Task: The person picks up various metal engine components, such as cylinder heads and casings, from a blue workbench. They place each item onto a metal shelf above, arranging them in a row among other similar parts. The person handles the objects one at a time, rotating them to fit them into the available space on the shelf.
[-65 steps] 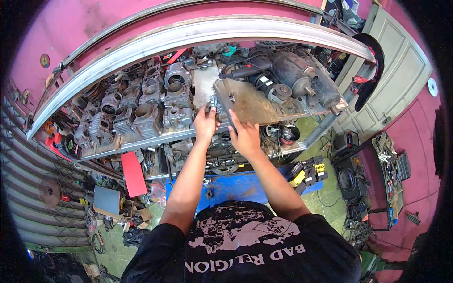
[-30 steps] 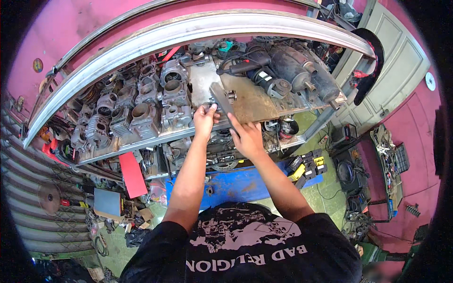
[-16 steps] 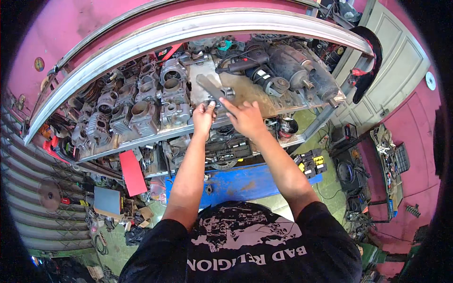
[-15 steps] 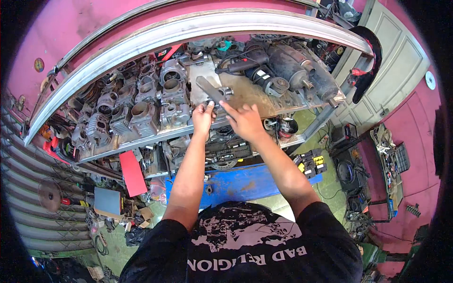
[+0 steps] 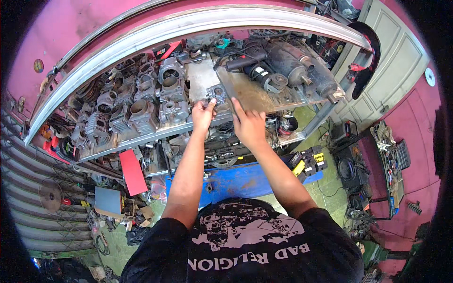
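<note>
My left hand is closed on the near edge of a small grey metal engine part, thumb on top. The part has round openings and rests on a pale sheet on the bench. My right hand grips a long flat file, its index finger stretched along the tool. The blade slants up and left past the part's right side, its far end by the power tool's cable; whether it touches the part I cannot tell. The file's near end is hidden by my right hand.
Engine cylinders crowd the bench's left side. A dark power tool, a black angle grinder and exhaust mufflers lie to the right. A white metal beam arches across the far side. Below stands a blue bench.
The file has swung from lying across the engine part to its right side, now steeper. My right hand has shifted slightly right and nearer. The part now shows its openings more fully.
</note>
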Demonstrator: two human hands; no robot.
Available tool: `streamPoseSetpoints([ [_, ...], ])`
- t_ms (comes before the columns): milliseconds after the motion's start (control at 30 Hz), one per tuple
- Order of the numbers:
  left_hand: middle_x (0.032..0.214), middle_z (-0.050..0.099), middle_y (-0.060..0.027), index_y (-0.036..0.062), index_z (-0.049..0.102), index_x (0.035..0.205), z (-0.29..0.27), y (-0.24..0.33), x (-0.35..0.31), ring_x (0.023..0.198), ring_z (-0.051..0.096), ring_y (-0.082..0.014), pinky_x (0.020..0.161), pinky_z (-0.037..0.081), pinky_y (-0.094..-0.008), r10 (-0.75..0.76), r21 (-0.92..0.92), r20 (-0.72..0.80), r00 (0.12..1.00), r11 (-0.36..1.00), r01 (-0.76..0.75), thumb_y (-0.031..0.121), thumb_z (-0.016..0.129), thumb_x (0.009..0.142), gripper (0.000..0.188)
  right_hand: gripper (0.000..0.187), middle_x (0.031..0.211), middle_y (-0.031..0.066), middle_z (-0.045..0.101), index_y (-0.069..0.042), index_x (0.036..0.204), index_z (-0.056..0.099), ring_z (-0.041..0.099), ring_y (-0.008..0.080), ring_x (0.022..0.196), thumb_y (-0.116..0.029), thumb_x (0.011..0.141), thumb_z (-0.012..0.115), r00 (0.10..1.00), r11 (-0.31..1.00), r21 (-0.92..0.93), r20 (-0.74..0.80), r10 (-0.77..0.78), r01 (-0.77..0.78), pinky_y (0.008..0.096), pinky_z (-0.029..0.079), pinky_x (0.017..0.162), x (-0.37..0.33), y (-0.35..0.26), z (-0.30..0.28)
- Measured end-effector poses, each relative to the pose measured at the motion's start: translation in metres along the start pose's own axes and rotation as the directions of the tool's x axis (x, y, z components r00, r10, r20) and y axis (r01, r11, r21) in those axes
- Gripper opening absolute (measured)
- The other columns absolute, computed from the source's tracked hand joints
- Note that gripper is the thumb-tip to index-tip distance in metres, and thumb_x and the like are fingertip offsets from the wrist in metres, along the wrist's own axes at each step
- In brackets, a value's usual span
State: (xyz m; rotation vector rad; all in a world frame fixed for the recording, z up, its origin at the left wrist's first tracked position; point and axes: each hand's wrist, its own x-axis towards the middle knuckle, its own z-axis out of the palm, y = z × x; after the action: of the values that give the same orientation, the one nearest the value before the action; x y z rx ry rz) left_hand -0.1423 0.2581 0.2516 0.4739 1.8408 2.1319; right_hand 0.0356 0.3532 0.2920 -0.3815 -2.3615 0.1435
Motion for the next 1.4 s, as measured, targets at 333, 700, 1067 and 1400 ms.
streamPoseSetpoints([
  [333,0.062,0.060,-0.0034,0.0108,0.051,0.077,0.006,0.015,0.001,0.054,0.066,-0.0149,0.046,0.046,-0.0266,-0.078,-0.057,-0.075,0.994,0.996,0.073,0.039,0.080,0.093,0.044,0.071,0.074,0.0123,0.066,-0.021,0.159,0.042,0.063,0.0309,0.073,-0.024,0.093,0.069,0.987,0.994,0.047,0.134,0.091,-0.098,0.0469,0.040,0.076,-0.073,-0.001,0.008],
  [700,0.069,0.064,-0.0048,0.0061,0.055,0.082,0.009,0.008,0.001,0.054,0.067,-0.0150,0.042,0.048,-0.0256,-0.073,-0.056,-0.063,0.995,0.996,0.069,0.034,0.078,0.096,0.038,0.064,0.072,0.0130,0.069,-0.018,0.153,0.047,0.067,0.0325,0.074,-0.026,0.093,0.067,0.994,0.994,-0.008,-0.002,-0.106,0.106,0.0477,0.042,0.079,-0.011,0.005,0.013],
  [1067,0.074,0.067,-0.0061,0.0047,0.058,0.087,0.009,0.019,-0.002,0.059,0.070,-0.0171,0.044,0.050,-0.0260,-0.136,-0.119,-0.126,0.983,0.985,0.121,0.036,0.078,0.095,0.038,0.055,0.085,0.0126,0.074,-0.026,0.147,0.056,0.067,0.0342,0.090,-0.029,0.092,0.066,0.957,0.947,-0.275,0.190,0.220,-0.163,0.0549,0.039,0.088,0.006,0.053,-0.022],
  [1400,0.079,0.068,-0.0112,-0.0016,0.060,0.098,0.009,0.017,-0.023,0.065,0.069,-0.0209,0.058,0.054,-0.0373,0.335,0.411,-0.134,0.933,0.875,-0.256,0.012,0.080,0.090,0.025,0.045,0.122,0.0098,0.059,-0.032,0.139,0.066,0.047,0.0313,0.123,-0.027,0.095,0.059,0.952,0.938,-0.345,0.292,0.088,0.019,0.0546,0.032,0.102,0.045,0.069,0.026],
])
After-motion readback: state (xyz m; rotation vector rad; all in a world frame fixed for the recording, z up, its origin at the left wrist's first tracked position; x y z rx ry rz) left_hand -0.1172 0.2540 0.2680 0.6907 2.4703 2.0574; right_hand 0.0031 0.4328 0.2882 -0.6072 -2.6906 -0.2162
